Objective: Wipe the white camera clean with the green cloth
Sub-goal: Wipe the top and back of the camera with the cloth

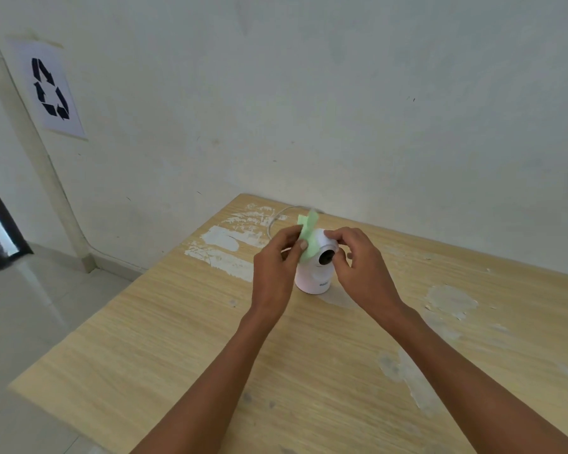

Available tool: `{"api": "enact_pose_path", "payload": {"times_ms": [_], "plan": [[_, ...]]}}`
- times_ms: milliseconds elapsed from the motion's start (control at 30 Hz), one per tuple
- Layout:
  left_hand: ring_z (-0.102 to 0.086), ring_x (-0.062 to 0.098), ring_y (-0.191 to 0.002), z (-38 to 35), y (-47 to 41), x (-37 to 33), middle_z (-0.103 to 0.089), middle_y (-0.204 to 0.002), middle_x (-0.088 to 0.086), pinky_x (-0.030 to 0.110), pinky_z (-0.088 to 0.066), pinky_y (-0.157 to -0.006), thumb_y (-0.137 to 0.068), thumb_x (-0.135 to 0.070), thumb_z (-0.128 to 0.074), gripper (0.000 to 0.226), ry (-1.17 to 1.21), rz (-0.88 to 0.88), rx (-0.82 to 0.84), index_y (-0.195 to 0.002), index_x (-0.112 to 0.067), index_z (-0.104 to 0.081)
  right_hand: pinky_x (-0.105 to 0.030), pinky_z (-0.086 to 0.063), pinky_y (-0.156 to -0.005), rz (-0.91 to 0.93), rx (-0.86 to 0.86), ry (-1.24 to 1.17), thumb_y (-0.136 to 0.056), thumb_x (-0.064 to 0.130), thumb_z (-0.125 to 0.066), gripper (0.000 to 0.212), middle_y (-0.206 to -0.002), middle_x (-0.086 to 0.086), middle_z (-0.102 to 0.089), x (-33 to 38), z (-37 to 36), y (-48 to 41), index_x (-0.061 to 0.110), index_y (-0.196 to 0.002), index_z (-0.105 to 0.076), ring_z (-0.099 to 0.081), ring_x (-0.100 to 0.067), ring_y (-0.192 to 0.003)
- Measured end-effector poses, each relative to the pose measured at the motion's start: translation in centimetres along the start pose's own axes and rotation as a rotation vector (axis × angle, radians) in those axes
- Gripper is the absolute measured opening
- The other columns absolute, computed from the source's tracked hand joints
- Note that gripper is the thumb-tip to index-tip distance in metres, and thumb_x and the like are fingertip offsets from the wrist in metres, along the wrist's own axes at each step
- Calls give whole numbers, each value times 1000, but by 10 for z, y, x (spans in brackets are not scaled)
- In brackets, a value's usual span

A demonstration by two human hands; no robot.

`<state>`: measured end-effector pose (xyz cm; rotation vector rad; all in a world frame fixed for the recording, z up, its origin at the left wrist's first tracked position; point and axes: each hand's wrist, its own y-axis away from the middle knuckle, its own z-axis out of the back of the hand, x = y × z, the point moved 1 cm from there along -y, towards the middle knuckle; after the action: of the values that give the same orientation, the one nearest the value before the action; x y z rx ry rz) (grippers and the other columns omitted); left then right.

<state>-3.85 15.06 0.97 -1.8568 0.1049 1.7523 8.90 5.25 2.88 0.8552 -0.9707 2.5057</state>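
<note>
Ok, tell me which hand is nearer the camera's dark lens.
Right. The right hand grips the camera beside the lens; the left hand presses the green cloth on the far side.

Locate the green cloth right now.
Head view, centre: the green cloth is pinched in the left hand, pressed against the left side of the white camera near the table's far edge.

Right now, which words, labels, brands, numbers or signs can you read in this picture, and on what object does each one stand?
Recycling symbol of three black arrows, no words: on the paper sheet taped to the wall.
Small dark brand mark on the base of the white camera: too small and blurred to read.
No other text or numbers visible.
</note>
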Motion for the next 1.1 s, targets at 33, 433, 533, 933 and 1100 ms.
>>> {"api": "enact_pose_path", "payload": {"times_ms": [33,433,533,933,1100], "plan": [[-68,-7,-100,-1,3,2,-75,-110,-16,12,-53,-86,-100,-14,-63,26,5,0,-6,-122,-23,-72,-25,-51,-83,-2,0,1,-95,4,-52,30,-118,6,-63,0,0,0,18,-120,-63,-61,-9,-103],[-67,-7,-85,3,11,18,-71,-97,-13,8,-53,-73,-97,-6,-65,11,-153,86,-10,-103,-16,-67,-27,-52,-85,-19,16,15,-94,5,-51,33,-120,8,-61,1,0,0,20,-121,-63,-60,-10,-102],[-66,0,-86,3,15,20,-70,-98,-5,11,-53,-71,-93,-8,-72,10,-225,93,50,-100,-9,-65,-27,-51,-86,-17,21,14,-95,5,-51,33,-122,8,-61,2,0,0,20,-122,-62,-61,-11,-103],[-70,14,-83,15,27,18,-74,-92,0,22,-57,-69,-94,-9,-69,4,-317,122,187,-97,-11,-71,-6,-39,-86,-27,87,17,-98,7,-50,37,-134,6,-59,6,7,1,18,-131,-61,-56,-10,-122],[-73,22,-92,22,23,2,-75,-102,6,25,-59,-75,-99,-14,-62,14,13,196,77,-113,-12,-65,1,-32,-92,-4,34,21,-99,8,-49,41,-138,9,-57,12,15,7,21,-137,-58,-51,-5,-128]]}}
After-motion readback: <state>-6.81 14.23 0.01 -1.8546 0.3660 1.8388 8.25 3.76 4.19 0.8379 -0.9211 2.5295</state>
